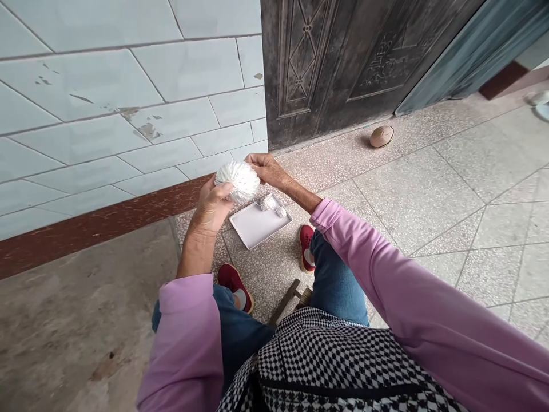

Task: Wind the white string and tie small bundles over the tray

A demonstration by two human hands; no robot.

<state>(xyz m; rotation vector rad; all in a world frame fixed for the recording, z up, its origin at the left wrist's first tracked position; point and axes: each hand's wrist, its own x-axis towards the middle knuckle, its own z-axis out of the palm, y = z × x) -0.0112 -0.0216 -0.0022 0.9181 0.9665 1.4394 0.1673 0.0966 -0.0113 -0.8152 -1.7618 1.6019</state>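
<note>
I sit with both arms stretched out in front of me, pink sleeves pushed up. My left hand [213,207] is wrapped round the lower side of a white, round, frilly bundle [238,180]. My right hand [267,169] pinches its upper right edge with closed fingers. Directly below the bundle, on the floor between my feet, lies a white square tray [253,226]. Two small white pieces [273,206] rest at the tray's far corner.
A pale tiled wall [128,114] with a dark red skirting rises on the left. A dark embossed door [343,63] stands ahead, with a small tan round object [381,137] on the speckled floor before it. My red shoes [306,247] flank the tray.
</note>
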